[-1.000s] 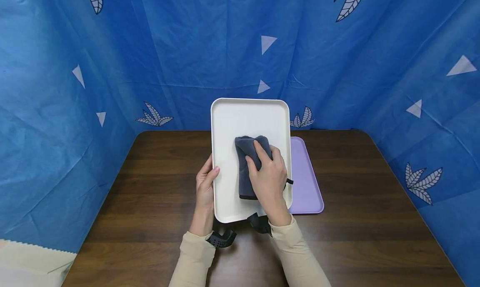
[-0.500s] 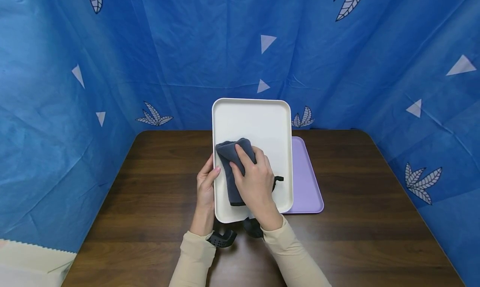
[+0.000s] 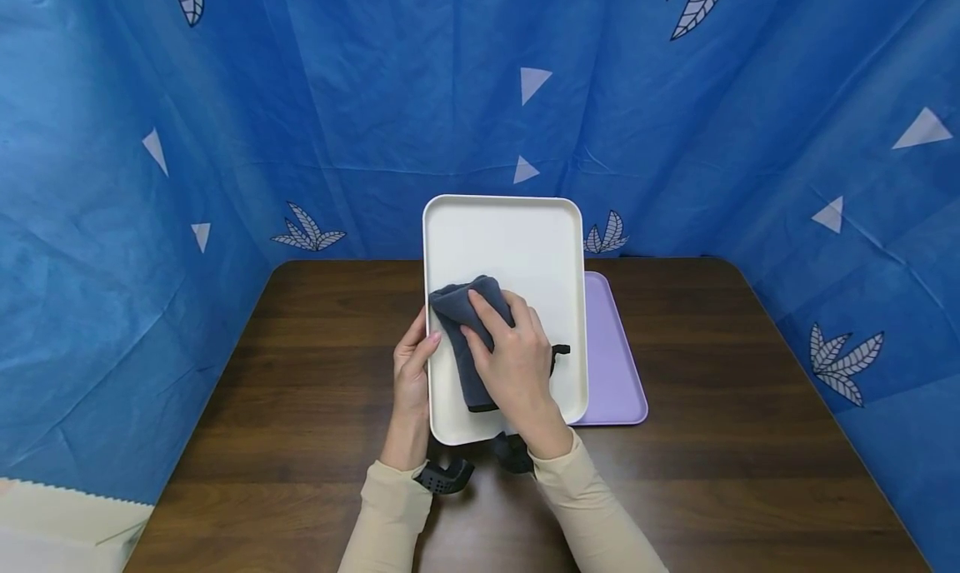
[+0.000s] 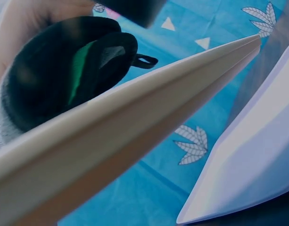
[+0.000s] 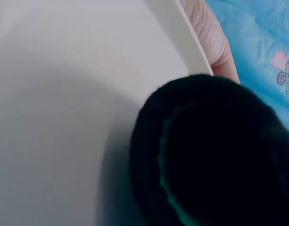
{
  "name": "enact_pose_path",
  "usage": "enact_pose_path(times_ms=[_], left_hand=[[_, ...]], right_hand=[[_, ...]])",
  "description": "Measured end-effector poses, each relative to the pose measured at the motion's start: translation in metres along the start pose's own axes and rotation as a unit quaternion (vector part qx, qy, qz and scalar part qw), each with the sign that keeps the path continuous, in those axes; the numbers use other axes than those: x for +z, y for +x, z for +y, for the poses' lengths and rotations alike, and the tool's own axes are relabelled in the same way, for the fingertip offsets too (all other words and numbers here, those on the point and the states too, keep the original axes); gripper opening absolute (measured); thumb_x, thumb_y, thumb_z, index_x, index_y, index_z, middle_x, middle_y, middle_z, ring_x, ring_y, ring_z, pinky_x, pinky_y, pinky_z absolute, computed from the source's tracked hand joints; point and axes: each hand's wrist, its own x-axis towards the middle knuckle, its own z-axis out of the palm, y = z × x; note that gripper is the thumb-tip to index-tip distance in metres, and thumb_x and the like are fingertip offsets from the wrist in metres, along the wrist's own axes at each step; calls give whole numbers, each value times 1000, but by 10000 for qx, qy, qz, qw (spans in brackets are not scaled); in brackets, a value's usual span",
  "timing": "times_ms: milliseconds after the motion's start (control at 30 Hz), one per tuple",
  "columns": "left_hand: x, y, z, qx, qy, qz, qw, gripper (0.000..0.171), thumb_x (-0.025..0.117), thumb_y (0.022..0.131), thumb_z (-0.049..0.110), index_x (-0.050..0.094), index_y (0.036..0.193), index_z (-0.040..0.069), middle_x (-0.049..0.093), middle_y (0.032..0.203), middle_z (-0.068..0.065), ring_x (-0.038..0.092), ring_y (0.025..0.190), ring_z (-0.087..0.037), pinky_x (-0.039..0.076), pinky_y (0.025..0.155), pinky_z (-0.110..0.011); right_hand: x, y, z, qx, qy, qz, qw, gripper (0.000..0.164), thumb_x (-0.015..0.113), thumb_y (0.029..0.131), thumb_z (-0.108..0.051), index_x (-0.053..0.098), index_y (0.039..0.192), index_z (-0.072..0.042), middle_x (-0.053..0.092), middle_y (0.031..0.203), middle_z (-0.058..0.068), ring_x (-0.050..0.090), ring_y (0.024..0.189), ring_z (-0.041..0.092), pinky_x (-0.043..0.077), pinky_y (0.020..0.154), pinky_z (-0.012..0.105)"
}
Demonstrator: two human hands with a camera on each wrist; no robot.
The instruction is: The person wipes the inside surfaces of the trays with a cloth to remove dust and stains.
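In the head view a white rectangular tray [image 3: 502,231] is held up, tilted toward me, over the table. My left hand [image 3: 411,373] grips its left edge, thumb on the front rim and fingers behind. A folded dark grey cloth [image 3: 461,340] lies against the tray's inner face, reaching its left rim. My right hand [image 3: 517,361] holds this cloth with fingers bent over it. A black loop sticks out of the cloth's right side. In the right wrist view the cloth [image 5: 215,155] looks nearly black and hides the fingers; the left hand [image 5: 212,42] shows behind the rim.
A purple tray [image 3: 611,356] lies on the dark wooden table [image 3: 750,440], partly covered by the white tray in the head view. A blue curtain [image 3: 375,98] with leaf and triangle prints surrounds the table at the back and sides.
My right hand and the cloth have moved left across the white tray, from its middle to its left rim, then barely shifted. The left hand keeps its grip.
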Motion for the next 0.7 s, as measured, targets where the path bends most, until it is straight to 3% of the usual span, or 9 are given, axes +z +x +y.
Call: enact_pose_path(times_ms=[200, 433, 700], left_hand=[[0, 0, 0, -36, 103, 149, 9998, 48, 42, 95, -6, 65, 128, 20, 68, 124, 4, 67, 108, -9, 54, 87, -21], [-1, -1, 1, -35, 136, 253, 9996, 46, 45, 94, -4, 67, 126, 21, 71, 117, 4, 69, 97, -7, 56, 80, -20], [-1, 0, 3, 28, 133, 203, 9997, 45, 46, 95, -4, 66, 127, 19, 71, 117, 4, 70, 97, -7, 56, 80, -20]], right_hand=[[-4, 0, 11, 96, 13, 57, 9999, 44, 82, 79, -20, 70, 121, -15, 63, 116, 22, 64, 96, 35, 56, 76, 47], [-8, -3, 28, 471, -15, 165, 9988, 44, 81, 80, -19, 70, 123, -14, 63, 115, 22, 63, 99, 37, 55, 82, 49], [-13, -6, 45, 978, 46, 238, 9949, 45, 80, 81, -19, 69, 124, -14, 63, 116, 22, 64, 101, 38, 54, 82, 52]])
